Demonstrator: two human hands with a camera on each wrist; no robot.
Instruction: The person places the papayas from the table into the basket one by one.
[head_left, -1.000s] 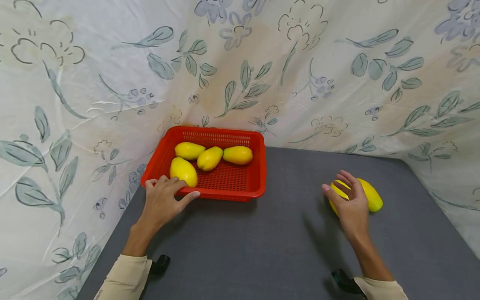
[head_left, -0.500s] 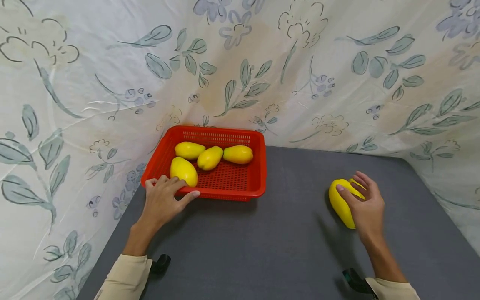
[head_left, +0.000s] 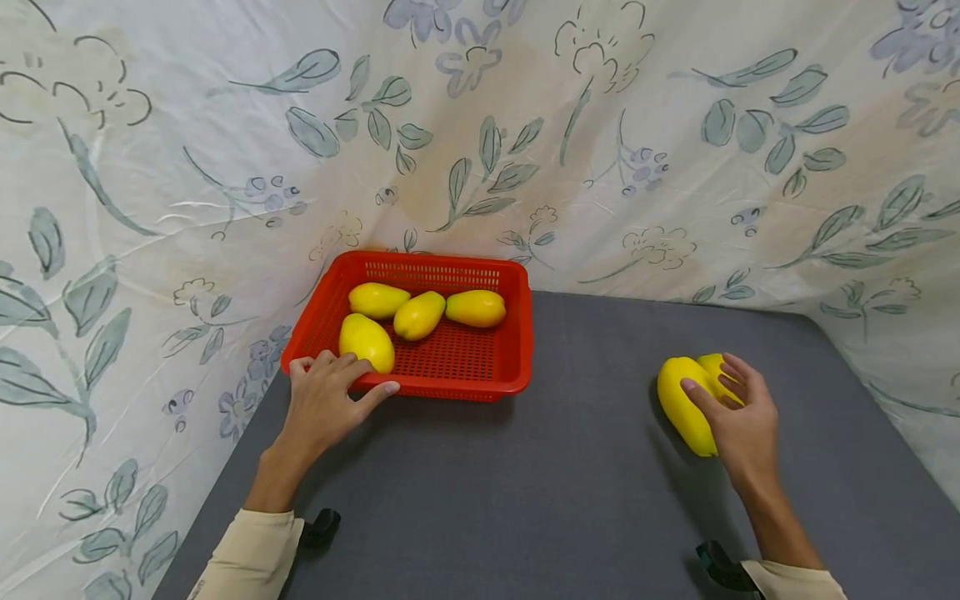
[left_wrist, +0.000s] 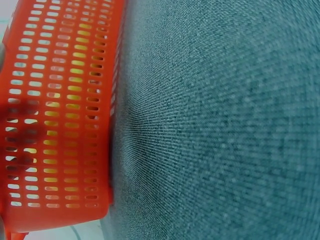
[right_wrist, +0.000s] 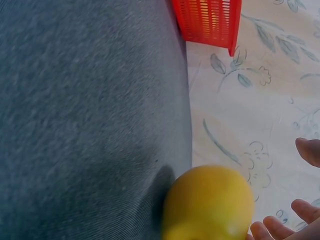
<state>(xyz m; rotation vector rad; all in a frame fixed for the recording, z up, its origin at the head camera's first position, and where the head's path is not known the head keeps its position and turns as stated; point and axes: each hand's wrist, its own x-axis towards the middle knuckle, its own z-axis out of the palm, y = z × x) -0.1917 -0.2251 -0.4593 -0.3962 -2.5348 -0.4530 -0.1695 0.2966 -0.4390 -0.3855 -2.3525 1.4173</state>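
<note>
My left hand (head_left: 326,400) grips the front left rim of a red plastic basket (head_left: 450,388), its fingers over the edge and its thumb along the front. Inside the basket lie several yellow mango-like fruits (head_left: 367,342). Over on the right, two more such fruits lie side by side on the table: a near one (head_left: 684,407) and another (head_left: 711,367) partly hidden behind my right hand (head_left: 746,421). That hand hovers above them, thumb and fingers spread and holding nothing. In the right wrist view its fingertips appear beside a yellow fruit (right_wrist: 209,205).
A dark grey cloth covers the table (head_left: 555,492). Behind it and along the sides hangs a white floral curtain (head_left: 600,192). The basket stands at the back left, close to the curtain. Dark straps or devices sit at both wrists.
My right hand has moved right, from over the near fruit toward the farther one, uncovering more of the near fruit. My left hand and the basket have stayed put.
</note>
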